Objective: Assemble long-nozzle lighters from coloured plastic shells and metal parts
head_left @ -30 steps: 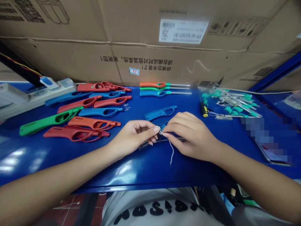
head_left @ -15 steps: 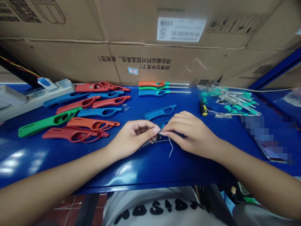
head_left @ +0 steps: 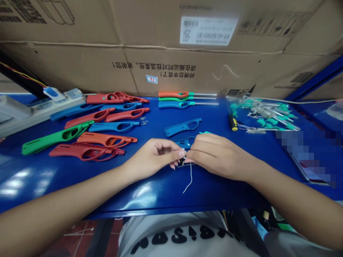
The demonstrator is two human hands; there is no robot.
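My left hand (head_left: 158, 157) pinches a small black part (head_left: 182, 160) between thumb and fingers. Close against it, my right hand (head_left: 217, 155) is closed on a thin white wire (head_left: 190, 176), whose loose end hangs down toward the table's front. The exact grip of the right fingertips is hidden. Just beyond my fingers lies a blue lighter shell half (head_left: 184, 142), partly covered by my hands. A second blue shell half (head_left: 183, 127) rests farther back with its inside showing. A bit of green plastic (head_left: 205, 132) peeks out behind my right hand.
Red, blue and green lighter shells (head_left: 57, 137) lie at the left, near small screws (head_left: 144, 120) and a power strip (head_left: 44, 107). Assembled lighters (head_left: 174, 104) line the back. At the right are a yellow-black screwdriver (head_left: 233, 123), metal tubes with green parts (head_left: 268, 114) and a phone (head_left: 308, 160).
My right hand has shifted slightly down and its fingers have curled more closely together. The wire's free end now hangs lower and points left. The black part stays in my left hand.
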